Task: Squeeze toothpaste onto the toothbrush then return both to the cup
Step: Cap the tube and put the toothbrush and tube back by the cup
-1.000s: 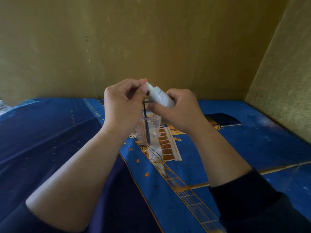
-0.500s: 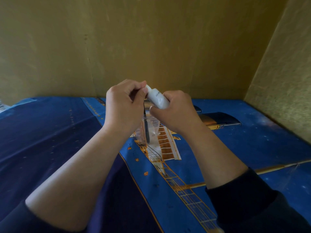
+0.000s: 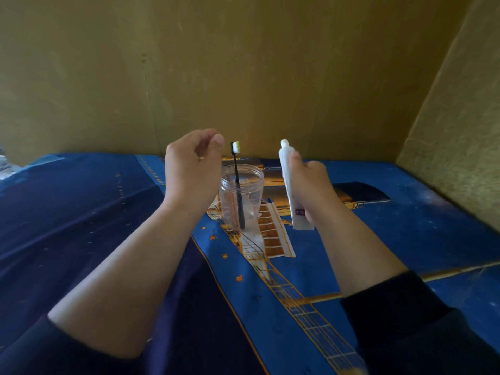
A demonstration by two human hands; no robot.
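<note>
A clear plastic cup (image 3: pixel 253 185) stands on the blue printed cloth between my hands. In it a black toothbrush (image 3: pixel 236 169) stands upright, its white and yellow head above the rim. My right hand (image 3: pixel 312 185) grips a white toothpaste tube (image 3: pixel 286 162) upright, cap end up, just right of the cup and above the cloth. My left hand (image 3: pixel 190 171) hovers left of the brush head with its fingers loosely curled and thumb and forefinger slightly apart; nothing shows in it.
The blue cloth (image 3: pixel 405 212) with orange ship artwork covers the surface, and a darker blue fabric (image 3: pixel 67 212) lies to the left. A yellow-brown wall (image 3: pixel 243 77) stands close behind the cup, and another wall (image 3: pixel 460 131) closes the right side.
My hands were joined at the tube's cap in front of the cup. They have parted: the left moved off the cap, the right swung the tube upright to the right.
</note>
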